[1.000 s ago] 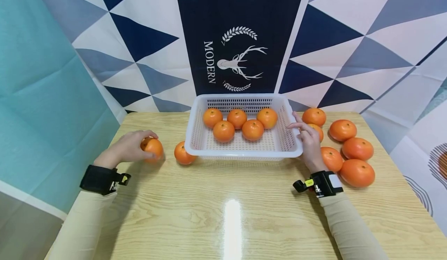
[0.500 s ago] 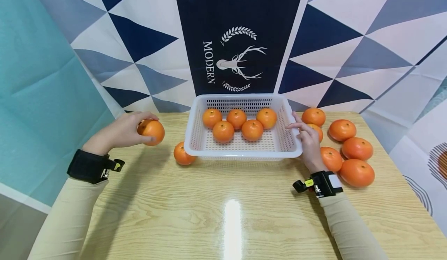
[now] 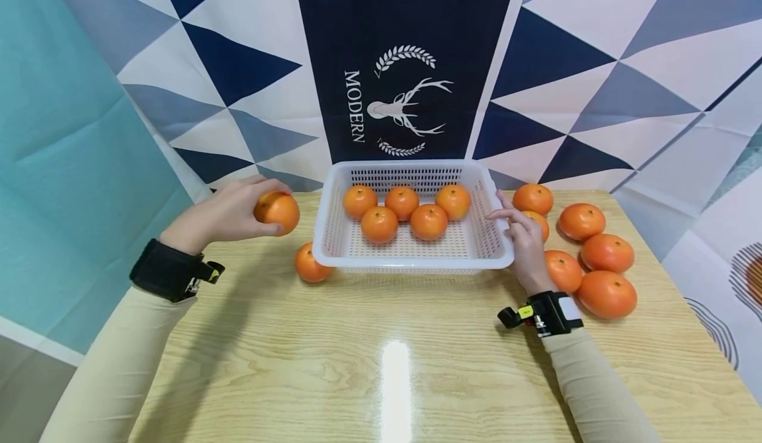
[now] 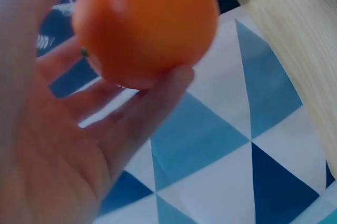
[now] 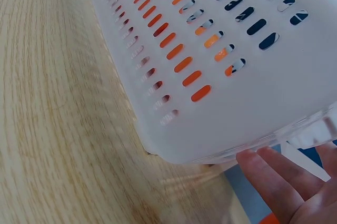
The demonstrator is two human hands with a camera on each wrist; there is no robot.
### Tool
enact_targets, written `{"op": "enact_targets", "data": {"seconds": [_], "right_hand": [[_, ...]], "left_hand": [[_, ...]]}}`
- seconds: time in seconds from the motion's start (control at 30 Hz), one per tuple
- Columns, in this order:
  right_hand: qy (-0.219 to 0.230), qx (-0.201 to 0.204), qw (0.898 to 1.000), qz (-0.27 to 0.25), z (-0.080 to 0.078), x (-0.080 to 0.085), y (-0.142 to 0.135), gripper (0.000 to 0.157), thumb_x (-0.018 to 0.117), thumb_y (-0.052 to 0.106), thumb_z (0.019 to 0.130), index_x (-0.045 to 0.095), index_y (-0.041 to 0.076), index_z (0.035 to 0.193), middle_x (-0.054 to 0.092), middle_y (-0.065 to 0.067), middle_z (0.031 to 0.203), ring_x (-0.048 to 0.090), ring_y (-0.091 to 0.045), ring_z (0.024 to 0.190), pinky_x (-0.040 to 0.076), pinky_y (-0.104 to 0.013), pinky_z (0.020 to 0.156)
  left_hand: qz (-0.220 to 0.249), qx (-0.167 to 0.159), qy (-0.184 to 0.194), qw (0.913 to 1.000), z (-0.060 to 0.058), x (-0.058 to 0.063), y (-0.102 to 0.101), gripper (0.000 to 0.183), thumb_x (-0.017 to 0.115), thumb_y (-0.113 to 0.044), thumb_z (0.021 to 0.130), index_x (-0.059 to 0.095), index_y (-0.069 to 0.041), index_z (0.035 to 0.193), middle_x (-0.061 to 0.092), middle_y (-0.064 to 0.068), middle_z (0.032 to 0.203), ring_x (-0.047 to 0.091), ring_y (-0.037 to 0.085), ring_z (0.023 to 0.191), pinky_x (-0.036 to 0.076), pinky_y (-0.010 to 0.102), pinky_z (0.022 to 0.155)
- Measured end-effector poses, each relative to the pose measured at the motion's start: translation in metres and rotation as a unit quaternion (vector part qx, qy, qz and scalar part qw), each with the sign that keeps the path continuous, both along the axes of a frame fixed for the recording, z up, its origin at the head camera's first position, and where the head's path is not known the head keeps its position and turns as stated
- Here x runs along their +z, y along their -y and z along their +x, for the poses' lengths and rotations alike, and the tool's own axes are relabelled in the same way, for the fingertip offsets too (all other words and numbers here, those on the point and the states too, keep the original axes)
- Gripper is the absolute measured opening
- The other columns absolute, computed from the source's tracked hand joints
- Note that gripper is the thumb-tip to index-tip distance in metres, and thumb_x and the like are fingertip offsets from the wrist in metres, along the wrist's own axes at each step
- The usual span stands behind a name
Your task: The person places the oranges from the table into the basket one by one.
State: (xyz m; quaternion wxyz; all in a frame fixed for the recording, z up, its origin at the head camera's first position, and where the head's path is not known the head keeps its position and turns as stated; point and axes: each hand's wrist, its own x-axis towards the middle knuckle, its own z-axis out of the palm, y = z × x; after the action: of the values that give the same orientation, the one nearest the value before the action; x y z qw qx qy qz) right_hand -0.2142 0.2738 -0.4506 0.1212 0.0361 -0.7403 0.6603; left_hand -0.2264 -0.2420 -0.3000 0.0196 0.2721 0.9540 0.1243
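Note:
My left hand (image 3: 235, 211) holds an orange (image 3: 277, 213) raised over the left of the table. In the left wrist view the fruit (image 4: 147, 24) sits between thumb and fingers, its green stem end toward the palm. My right hand (image 3: 525, 244) rests at the right end of a white plastic basket (image 3: 411, 262), a finger reaching over its rim. From the right wrist camera, straight fingertips (image 5: 253, 161) touch the basket's outer wall (image 5: 231, 113). Several oranges (image 3: 428, 222) lie inside the basket, while one orange (image 3: 311, 264) sits on the table at its front left corner.
Several larger orange fruits (image 3: 607, 294) are grouped on the table right of the basket, close beside the right hand and wrist. The wooden table (image 3: 333, 363) ends at a patterned cloth backdrop (image 3: 250, 66) behind the basket. A teal cloth (image 3: 89, 165) hangs at the left.
My left hand has lifted its orange off the table, then carried it farther back and a little right toward the basket. The right hand and basket stay in place.

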Motion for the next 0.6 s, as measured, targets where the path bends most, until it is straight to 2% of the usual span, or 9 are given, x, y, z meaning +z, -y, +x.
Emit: {"op": "enact_targets", "data": {"seconds": [0.27, 0.47, 0.6], "right_hand": [[0.000, -0.003, 1.000, 0.004, 0.000, 0.000, 0.000, 0.043, 0.034, -0.003, 0.097, 0.069, -0.016, 0.118, 0.039, -0.009, 0.184, 0.027, -0.031, 0.177, 0.043, -0.005, 0.117], [0.007, 0.003, 1.000, 0.000, 0.001, 0.001, -0.001, 0.043, 0.033, -0.002, 0.099, 0.071, -0.012, 0.117, 0.037, -0.008, 0.186, 0.026, -0.032, 0.177, 0.045, -0.008, 0.116], [0.012, 0.002, 1.000, 0.006, 0.001, 0.001, 0.000, 0.043, 0.033, -0.001, 0.100, 0.070, -0.012, 0.119, 0.037, -0.006, 0.186, 0.027, -0.032, 0.177, 0.045, -0.020, 0.126]], "left_hand": [[0.012, -0.038, 0.002, 0.9992, -0.006, 0.001, -0.029, 0.053, 0.080, -0.027, 0.092, 0.070, -0.012, 0.141, 0.071, 0.020, 0.139, 0.068, 0.034, 0.107, 0.060, 0.044, 0.087], [0.000, -0.071, -0.003, 0.9975, -0.012, 0.004, -0.049, 0.055, 0.080, -0.031, 0.092, 0.070, -0.011, 0.142, 0.072, 0.022, 0.140, 0.068, 0.036, 0.110, 0.063, 0.048, 0.091], [0.006, -0.088, -0.005, 0.9961, -0.016, 0.005, -0.060, 0.054, 0.080, -0.031, 0.091, 0.070, -0.011, 0.140, 0.072, 0.022, 0.140, 0.069, 0.036, 0.110, 0.063, 0.049, 0.092]]}}
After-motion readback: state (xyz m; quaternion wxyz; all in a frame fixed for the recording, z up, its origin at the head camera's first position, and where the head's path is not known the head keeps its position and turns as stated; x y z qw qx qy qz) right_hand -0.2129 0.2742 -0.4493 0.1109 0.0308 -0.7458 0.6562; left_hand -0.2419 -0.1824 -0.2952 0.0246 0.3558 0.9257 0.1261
